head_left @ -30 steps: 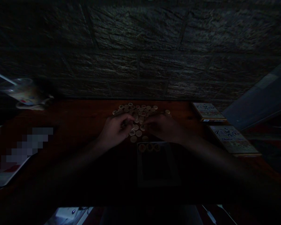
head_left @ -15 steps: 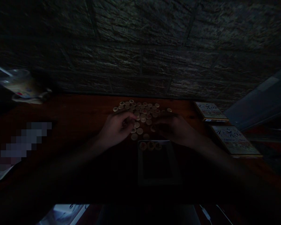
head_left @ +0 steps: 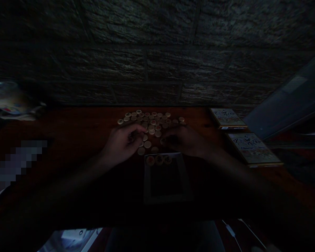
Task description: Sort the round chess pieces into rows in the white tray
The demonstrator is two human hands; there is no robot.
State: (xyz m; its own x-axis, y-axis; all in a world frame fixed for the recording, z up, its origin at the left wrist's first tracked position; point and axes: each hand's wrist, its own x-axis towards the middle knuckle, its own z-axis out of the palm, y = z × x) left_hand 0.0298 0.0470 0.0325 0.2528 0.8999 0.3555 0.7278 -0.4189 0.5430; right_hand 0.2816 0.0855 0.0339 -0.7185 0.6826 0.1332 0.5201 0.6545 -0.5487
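Observation:
Round wooden Chinese chess pieces (head_left: 147,144) lie in a loose spread on the table, some showing red or black characters, others blank side up. My left hand (head_left: 122,143) is at the left of the spread, fingers curled, the fingertips closed on a piece (head_left: 141,144) at its near edge. Opposite it, my right hand (head_left: 185,140) bends down with its fingertips on another piece (head_left: 162,141); shadow hides most of its fingers. Just below the hands is an open, shallow box (head_left: 187,182) with three pieces (head_left: 159,160) in a row along its far side.
Two flat Chinese chess boxes (head_left: 253,148) lie at the right. A plastic drink cup (head_left: 9,99) stands far left, above a pixelated flat object (head_left: 18,162). The stone wall (head_left: 160,70) bounds the table's (head_left: 76,122) back edge. White cables (head_left: 231,231) hang below right.
The whole view has shifted, so the table's contents appear farther left. Both hands keep nearly the same pose among the pieces. Three pieces are still in the box.

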